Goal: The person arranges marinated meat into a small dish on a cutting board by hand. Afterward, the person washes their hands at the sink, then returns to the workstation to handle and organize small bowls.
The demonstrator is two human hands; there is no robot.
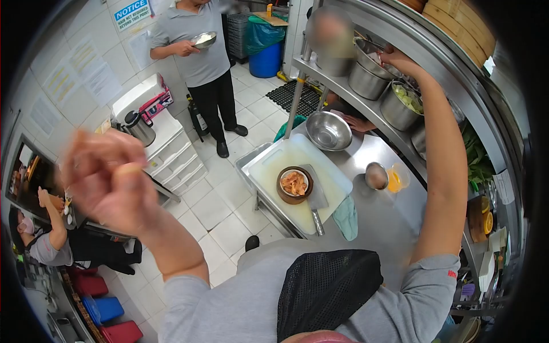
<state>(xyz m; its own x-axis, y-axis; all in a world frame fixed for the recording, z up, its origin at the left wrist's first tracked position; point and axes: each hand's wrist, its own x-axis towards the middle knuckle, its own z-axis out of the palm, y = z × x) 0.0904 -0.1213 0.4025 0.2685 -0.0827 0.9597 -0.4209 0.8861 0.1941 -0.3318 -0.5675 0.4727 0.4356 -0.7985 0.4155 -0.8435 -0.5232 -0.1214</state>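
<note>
My left hand [114, 180] is raised at the left over the floor, well apart from the table. Motion blurs it; its fingers look bent, but I cannot make out whether they hold anything. On the shelf at upper right, my right hand [398, 62] has its fingers closed at the rim of a metal bowl [366, 52]. That bowl tilts over a steel pot [367, 83]. Below, a brown round pot [294, 197] filled with orange-brown pieces [294, 183] stands on the white cutting board [266, 171]. Beside it lies a cleaver [316, 197].
A steel bowl [329, 131], a small metal cup [376, 175] and a container of yellow liquid [396, 179] stand on the steel table [377, 217]. A green cloth [346, 218] hangs by the board. One co-worker [197, 51] holds a bowl; another person [57, 246] is at left.
</note>
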